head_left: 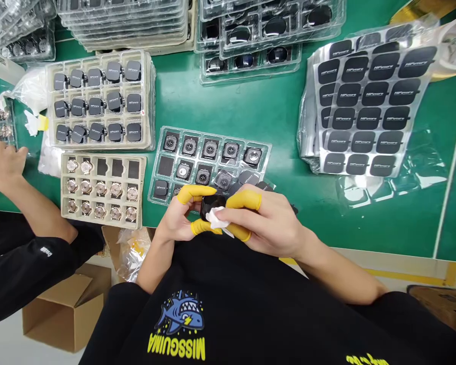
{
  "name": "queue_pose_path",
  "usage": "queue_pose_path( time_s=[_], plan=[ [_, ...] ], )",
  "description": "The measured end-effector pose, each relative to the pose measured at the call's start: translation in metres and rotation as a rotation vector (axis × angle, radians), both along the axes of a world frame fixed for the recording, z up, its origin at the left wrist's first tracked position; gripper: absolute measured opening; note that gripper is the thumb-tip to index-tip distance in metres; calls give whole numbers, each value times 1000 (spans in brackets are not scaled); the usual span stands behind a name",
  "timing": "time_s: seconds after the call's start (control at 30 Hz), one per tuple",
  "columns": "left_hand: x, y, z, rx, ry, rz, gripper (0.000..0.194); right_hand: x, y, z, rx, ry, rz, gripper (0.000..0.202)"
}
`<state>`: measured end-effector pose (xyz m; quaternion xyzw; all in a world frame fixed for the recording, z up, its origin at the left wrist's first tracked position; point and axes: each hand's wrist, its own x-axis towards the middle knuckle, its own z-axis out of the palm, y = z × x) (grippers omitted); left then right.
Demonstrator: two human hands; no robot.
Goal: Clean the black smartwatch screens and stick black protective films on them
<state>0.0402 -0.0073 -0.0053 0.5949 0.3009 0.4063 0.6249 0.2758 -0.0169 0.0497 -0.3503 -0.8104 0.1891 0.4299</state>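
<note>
Between my hands is a black smartwatch case point(210, 202), its dark glossy face turned up. My left hand point(180, 215), with yellow finger cots on, grips the case by its edges. A crumpled white wipe point(216, 218) is pinched in my right hand point(264, 218), which also wears yellow cots, and it touches the watch face. Just beyond my hands lies a clear plastic tray point(266, 152) of watch cases, most with their sensor backs up. Several dark labels point(249, 177) lie over its near right corner, partly hidden by my right hand.
Stacked trays of labelled watches point(95, 104) and a tray of rose-gold watches point(101, 188) stand to the left. Sheets of printed black stickers point(368, 116) lie at right. More tray stacks point(125, 25) line the back. A co-worker's arm point(34, 203) reaches in at left.
</note>
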Motion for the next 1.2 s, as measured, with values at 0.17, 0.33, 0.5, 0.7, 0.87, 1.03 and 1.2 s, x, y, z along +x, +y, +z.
queue_pose_path(
  time_s=[0.17, 0.33, 0.5, 0.7, 0.87, 1.03, 1.2],
  plan=[
    [-2, -6, -6, -13, -1, 72, 77, 9, 14, -23, 81, -120, -194, 12],
    [-2, -9, -5, -21, -35, 114, 75, 19, 11, -23, -6, 5, -245, 18],
    [1, -5, 0, -18, -36, 86, 77, 11, -1, -4, -38, 102, -106, 14],
    [3, -3, 3, 62, -107, 94, 76, 13, 1, -4, -70, 171, -243, 17],
    [3, -1, 3, 174, -107, 170, 81, 15, -2, -12, -85, 236, -274, 19],
    [2, -3, 7, 129, -41, 121, 81, 15, -8, -11, -133, 270, -251, 19],
    [4, -7, 9, 35, 12, 79, 86, 15, -12, -4, -158, 254, -216, 18]
  ],
)
